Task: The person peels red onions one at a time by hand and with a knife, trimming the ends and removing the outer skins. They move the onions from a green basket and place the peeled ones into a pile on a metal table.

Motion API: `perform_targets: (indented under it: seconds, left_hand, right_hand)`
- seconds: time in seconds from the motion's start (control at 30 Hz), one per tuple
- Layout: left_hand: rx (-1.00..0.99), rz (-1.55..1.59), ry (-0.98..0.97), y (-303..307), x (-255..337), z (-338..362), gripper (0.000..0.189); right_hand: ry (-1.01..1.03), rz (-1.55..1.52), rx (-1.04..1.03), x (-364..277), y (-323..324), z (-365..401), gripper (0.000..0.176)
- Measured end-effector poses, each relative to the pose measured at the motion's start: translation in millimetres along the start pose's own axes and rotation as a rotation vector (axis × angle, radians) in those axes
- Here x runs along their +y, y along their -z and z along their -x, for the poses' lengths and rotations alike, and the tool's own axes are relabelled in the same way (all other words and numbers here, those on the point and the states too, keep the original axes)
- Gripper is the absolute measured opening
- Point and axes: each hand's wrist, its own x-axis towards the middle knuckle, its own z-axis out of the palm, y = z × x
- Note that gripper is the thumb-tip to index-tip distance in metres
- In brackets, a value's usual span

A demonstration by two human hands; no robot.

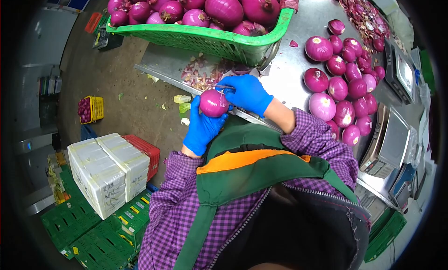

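Note:
My left hand, in a blue glove, is wrapped round a peeled red onion just off the table's edge. In my right hand, also gloved in blue, is a small knife; its thin dark blade points left above the onion, and the handle is hidden by my fingers. Both hands are close together at the onion's top. Dry onion skins lie on the metal table beyond them. A green crate heaped with red onions stands right behind.
Several shiny red onions are grouped on the table at right, beside weighing scales. A pile of skins sits at the back right. White foam boxes, green crates and a yellow basket are on the left floor.

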Motion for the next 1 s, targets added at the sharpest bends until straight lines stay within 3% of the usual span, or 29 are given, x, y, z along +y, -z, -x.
perform_targets:
  seconds: [0.1,0.2,0.3,0.43,0.5,0.63,0.7,0.8,0.9,1.0]
  left_hand:
    - [0.053,0.045,-0.045,2.1,-0.5,-3.2,0.062]
    - [0.053,0.085,-0.043,7.8,4.7,-7.4,0.065]
    - [0.106,0.008,-0.070,2.3,2.0,-6.2,0.066]
    - [0.048,0.026,0.000,12.2,3.8,-6.7,0.067]
    - [-0.078,0.000,0.097,10.5,3.8,-2.4,0.069]
    - [0.062,0.136,-0.015,-2.7,-1.3,-3.4,0.072]
    - [-0.016,0.278,0.036,8.0,2.4,-7.5,0.071]
    - [0.035,0.281,-0.025,8.4,-0.5,-8.9,0.068]
    - [0.005,0.241,-0.044,-0.5,-3.0,-6.3,0.064]
    - [0.000,0.147,-0.077,-5.4,-6.3,-5.4,0.063]
  right_hand:
    - [-0.172,-0.120,-0.147,-9.3,16.4,2.5,0.044]
    - [-0.079,-0.030,-0.156,-19.2,18.4,6.6,0.042]
    - [-0.121,-0.012,-0.213,-23.6,23.2,2.8,0.042]
    - [-0.120,0.008,-0.223,-4.6,11.1,3.7,0.042]
    - [-0.095,0.019,-0.072,5.5,3.1,6.2,0.038]
    - [-0.278,-0.229,-0.082,-3.9,1.2,15.6,0.040]
    - [-0.150,0.025,0.091,-6.5,-5.7,24.8,0.052]
    - [-0.009,0.135,0.094,-5.2,-16.3,28.7,0.065]
    - [-0.117,0.261,-0.053,-5.0,-19.9,27.2,0.069]
    - [-0.059,0.308,0.012,-4.0,-20.3,25.3,0.072]
